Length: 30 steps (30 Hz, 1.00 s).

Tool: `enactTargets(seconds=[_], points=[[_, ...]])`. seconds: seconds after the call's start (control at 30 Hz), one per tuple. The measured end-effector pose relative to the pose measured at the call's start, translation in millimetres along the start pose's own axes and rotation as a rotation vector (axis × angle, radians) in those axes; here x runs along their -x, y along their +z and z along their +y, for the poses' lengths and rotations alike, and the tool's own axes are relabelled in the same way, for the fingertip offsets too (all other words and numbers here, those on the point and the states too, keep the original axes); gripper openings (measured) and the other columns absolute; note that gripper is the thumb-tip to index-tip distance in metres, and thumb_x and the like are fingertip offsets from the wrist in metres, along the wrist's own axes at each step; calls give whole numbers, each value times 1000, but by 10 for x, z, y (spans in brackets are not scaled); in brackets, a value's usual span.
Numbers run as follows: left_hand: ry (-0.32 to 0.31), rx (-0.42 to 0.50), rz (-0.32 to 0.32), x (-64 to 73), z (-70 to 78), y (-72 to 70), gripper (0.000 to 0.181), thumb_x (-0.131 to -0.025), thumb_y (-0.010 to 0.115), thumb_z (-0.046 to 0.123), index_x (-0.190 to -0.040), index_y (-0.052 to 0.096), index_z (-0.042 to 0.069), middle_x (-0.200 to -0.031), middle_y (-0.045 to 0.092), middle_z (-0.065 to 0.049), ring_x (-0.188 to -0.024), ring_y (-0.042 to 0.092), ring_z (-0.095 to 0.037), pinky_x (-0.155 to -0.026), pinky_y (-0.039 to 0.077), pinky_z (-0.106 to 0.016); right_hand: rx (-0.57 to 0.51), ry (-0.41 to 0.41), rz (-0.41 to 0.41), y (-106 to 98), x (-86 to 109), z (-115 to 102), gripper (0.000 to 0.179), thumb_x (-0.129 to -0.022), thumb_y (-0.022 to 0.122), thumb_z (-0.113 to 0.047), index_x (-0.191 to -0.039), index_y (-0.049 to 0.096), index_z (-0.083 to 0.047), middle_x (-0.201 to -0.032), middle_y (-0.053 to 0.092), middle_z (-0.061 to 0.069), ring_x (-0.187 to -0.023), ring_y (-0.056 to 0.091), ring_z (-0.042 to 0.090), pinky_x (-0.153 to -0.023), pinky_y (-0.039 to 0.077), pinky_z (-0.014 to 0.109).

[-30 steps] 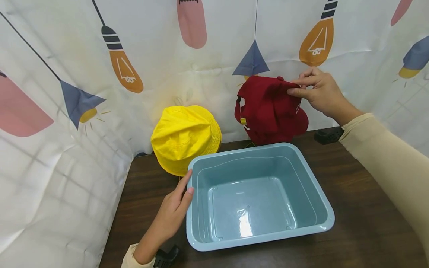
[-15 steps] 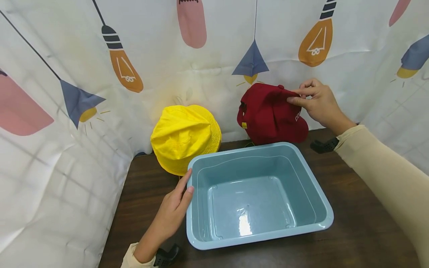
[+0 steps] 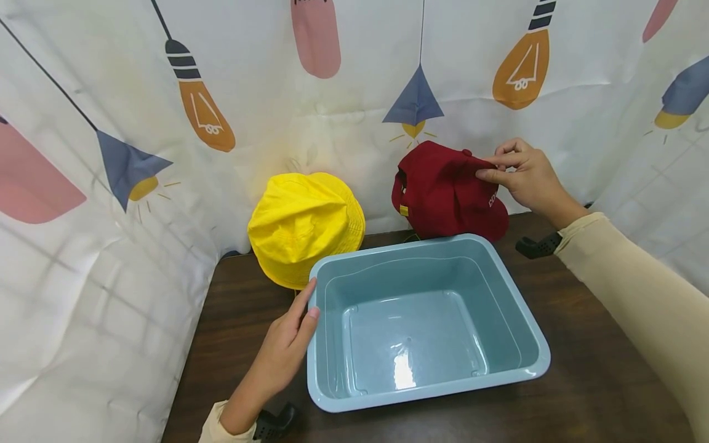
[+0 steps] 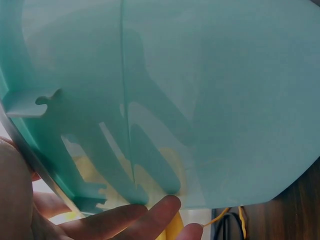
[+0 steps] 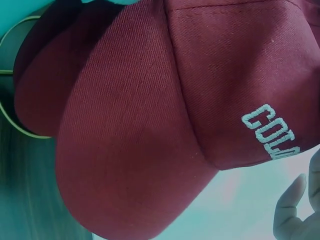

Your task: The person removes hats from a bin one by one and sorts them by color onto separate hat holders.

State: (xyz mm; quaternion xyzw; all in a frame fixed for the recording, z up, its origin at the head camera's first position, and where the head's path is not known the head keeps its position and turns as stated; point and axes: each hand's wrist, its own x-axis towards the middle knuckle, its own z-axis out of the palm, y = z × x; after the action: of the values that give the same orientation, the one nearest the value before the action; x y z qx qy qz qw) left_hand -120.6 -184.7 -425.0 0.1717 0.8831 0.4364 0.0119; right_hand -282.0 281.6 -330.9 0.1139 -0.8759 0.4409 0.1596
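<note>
Here the right hand [image 3: 526, 178] pinches the crown of the red cap [image 3: 445, 194] between thumb and fingertips, holding it up at about one o'clock from the blue tub [image 3: 426, 320], just behind the tub's far rim and in front of the printed curtain [image 3: 332, 111]. The right wrist view fills with the cap's dark red twill and pale stitched lettering; whether its brim touches the table [image 3: 581, 369] cannot be told from here. The left hand [image 3: 285, 351] lies with straight fingers pressed flat against the tub's outer wall at nine o'clock, steadying it; the left wrist view shows those fingers [image 4: 125, 220] against the translucent plastic.

The step in hand looks like carrying the cap toward the tub. The next move would call for lifting it clear of the far rim and bringing it down toward six o'clock over the bare basin, with the pinch kept firm so the soft crown does not slip.

A yellow bucket hat [image 3: 304, 227] sits at eleven o'clock, touching or nearly touching the tub's corner, well apart from the cap's path. Only the rim itself stands in the way.
</note>
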Motion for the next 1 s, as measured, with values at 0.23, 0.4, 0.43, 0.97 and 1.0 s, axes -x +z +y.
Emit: enactTargets(seconds=[0.23,0.4,0.43,0.97,1.0], points=[[-1,-4,-1,-3,1,-9,57,-111,41,35,-164,23,24,-159,45,-7,-136,56,-29,-104,51,-53,13,-2,-41,-39,-16,73,33,-92,77,-20,-121,75,-3,-105,49,-6,-101,46,12,-69,45,13],[-9,-3,-6,0,10,-9,57,-111,41,35,-164,23,24,-160,44,-8,-137,56,-30,-104,51,-53,18,29,-66,-68,-26,155,34,-92,77,-21,-121,75,-4,-106,48,-7,-101,46,11,-69,45,14],[-7,-3,-5,0,11,-8,57,-111,41,35,-164,23,24,-160,44,-8,-137,56,-30,-104,51,-53,13,30,-67,-72,-29,171,34,-92,77,-21,-121,75,-4,-106,48,-7,-101,47,10,-69,45,14],[3,8,-4,-1,7,-5,57,-111,43,32,-164,24,24,-158,47,-8,-134,58,-29,-103,52,-52,-4,103,-99,-43,-6,407,39,-95,73,-26,-126,72,-1,-105,49,-5,-101,46,11,-72,47,11],[2,9,-4,-2,7,-6,57,-111,43,32,-164,24,25,-158,46,-8,-135,58,-29,-103,52,-52,-9,109,-102,-35,-7,419,40,-95,73,-27,-127,71,-2,-106,49,-5,-101,46,11,-72,47,12]])
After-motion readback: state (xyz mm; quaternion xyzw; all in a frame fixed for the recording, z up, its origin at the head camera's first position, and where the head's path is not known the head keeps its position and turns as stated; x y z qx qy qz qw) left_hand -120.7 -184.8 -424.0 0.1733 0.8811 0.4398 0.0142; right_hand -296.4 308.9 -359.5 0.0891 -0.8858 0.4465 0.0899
